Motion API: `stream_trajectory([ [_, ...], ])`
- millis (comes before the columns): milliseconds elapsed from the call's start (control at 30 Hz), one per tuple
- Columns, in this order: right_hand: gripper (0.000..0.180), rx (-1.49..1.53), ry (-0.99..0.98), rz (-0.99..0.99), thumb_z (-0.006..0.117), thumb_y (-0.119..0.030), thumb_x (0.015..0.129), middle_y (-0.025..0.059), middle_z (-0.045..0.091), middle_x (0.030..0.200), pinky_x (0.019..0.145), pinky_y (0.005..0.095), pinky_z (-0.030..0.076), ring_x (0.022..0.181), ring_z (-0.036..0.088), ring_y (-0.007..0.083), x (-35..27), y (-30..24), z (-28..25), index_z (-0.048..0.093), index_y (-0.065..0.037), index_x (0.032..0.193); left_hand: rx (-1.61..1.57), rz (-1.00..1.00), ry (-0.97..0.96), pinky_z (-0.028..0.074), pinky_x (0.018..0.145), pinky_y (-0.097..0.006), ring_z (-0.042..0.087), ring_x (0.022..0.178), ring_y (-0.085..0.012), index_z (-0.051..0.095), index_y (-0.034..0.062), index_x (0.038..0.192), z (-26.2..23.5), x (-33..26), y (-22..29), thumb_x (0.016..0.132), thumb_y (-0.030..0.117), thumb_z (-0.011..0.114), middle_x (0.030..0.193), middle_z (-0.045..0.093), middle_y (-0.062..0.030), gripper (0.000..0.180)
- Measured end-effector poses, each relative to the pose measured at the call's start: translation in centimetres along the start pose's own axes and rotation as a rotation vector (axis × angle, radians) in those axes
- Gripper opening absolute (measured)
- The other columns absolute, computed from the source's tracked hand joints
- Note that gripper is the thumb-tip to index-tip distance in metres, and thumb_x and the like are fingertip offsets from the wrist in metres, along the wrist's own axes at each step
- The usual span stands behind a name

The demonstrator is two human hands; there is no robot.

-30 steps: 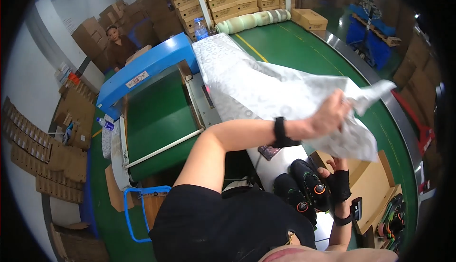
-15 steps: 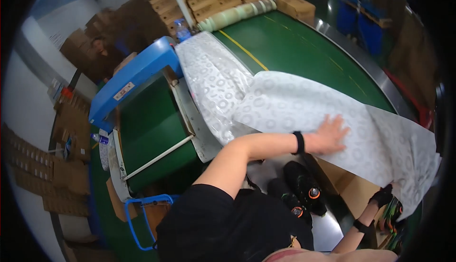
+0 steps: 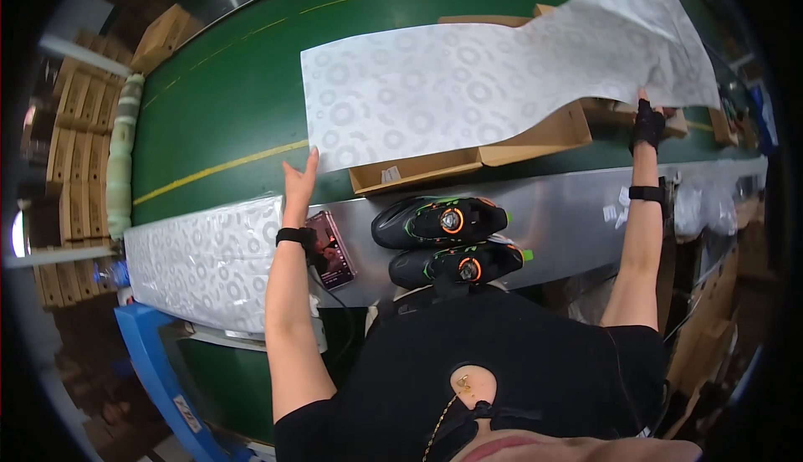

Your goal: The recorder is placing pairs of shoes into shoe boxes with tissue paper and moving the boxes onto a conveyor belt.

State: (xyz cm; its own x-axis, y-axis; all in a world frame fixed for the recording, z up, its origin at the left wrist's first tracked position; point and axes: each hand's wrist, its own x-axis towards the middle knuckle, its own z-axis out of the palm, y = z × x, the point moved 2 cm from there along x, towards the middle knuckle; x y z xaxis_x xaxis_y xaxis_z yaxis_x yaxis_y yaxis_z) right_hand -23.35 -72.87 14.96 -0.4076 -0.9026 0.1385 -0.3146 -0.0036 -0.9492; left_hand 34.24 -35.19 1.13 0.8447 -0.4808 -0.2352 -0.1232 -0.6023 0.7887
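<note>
i see the left hand (image 3: pixel 300 182) has moved from the middle of the patterned paper (image 3: pixel 418 85) to its near-left corner, so the sheet spans the open box (image 3: pixel 544 138), beyond the shoes (image 3: pixel 439 221). right hand (image 3: pixel 647 125) pinches its edge; left grip, i can't tell.

White paper (image 3: pixel 410 85) bears grey rings; black shoes (image 3: pixel 414 223) show orange.

Readable text: none; blue machine (image 3: pixel 150 349): carries a white label (image 3: pixel 186 413), print too small; open cardboard box (image 3: pixel 428 182): a white slip (image 3: pixel 391 175) shows inside, perhaps printed, too blurred to read; phone screen (image 3: pixel 333 253): lit, any characters too small
</note>
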Motion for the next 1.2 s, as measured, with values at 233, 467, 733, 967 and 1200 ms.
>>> stream_trajectory([
  [233,0.042,-0.356,-0.21,-0.783,0.065,-0.009,0.069,0.0096,0.052,0.108,0.077,0.0324,0.042,0.101,0.05,0.0237,-18.1,-5.3,-4.4,0.048,-0.003,0.107,-0.519,-0.079,-0.289,0.048,0.063,-0.036,0.056,0.088,-0.0229,0.046,0.0078,0.116,4.0,-2.3,7.3,0.076,0.04,0.062,0.108,0.053,-0.0073,0.054],
  [467,0.004,-0.366,-1.143,-1.439,0.055,-0.01,0.058,0.0026,0.051,0.057,0.075,0.0343,0.041,0.055,0.049,0.0168,-34.8,-0.9,-3.0,0.056,-0.012,0.054,-0.648,-0.065,-0.231,0.049,0.065,-0.041,0.055,0.09,-0.0219,0.045,0.006,0.113,4.7,-4.2,6.4,0.086,0.024,0.048,0.104,0.054,-0.007,0.033],
  [733,0.017,-0.481,-1.291,-1.301,0.06,-0.018,0.058,0.0051,0.044,0.042,0.074,0.0349,0.037,0.043,0.048,0.0171,-33.2,-7.9,1.1,0.049,-0.011,0.048,-0.613,-0.011,-0.151,0.055,0.063,-0.043,0.056,0.091,-0.0268,0.04,0.0005,0.116,0.2,-5.3,4.5,0.089,0.023,0.04,0.108,0.05,-0.0143,0.035],
  [967,0.034,-0.018,-1.194,-0.108,0.058,-0.033,0.075,0.0082,0.056,0.064,0.056,0.0276,0.042,0.059,0.053,0.013,-27.0,-8.4,13.2,0.06,0.001,0.078,-0.08,0.467,0.156,0.042,0.058,-0.028,0.049,0.065,-0.0164,0.05,-0.0039,0.091,-4.5,-6.6,8.4,0.089,0.022,0.043,0.075,0.054,-0.0114,0.027],
  [1200,0.049,-0.395,-1.244,-0.243,0.06,-0.033,0.066,0.0224,0.057,0.099,0.079,0.0379,0.045,0.092,0.057,0.031,-34.2,-3.5,28.1,0.055,-0.003,0.104,-0.064,0.797,-0.064,0.041,0.069,-0.035,0.051,0.076,-0.0261,0.049,-0.0008,0.085,1.0,-11.0,18.1,0.083,0.011,0.051,0.082,0.053,-0.0158,0.012],
])
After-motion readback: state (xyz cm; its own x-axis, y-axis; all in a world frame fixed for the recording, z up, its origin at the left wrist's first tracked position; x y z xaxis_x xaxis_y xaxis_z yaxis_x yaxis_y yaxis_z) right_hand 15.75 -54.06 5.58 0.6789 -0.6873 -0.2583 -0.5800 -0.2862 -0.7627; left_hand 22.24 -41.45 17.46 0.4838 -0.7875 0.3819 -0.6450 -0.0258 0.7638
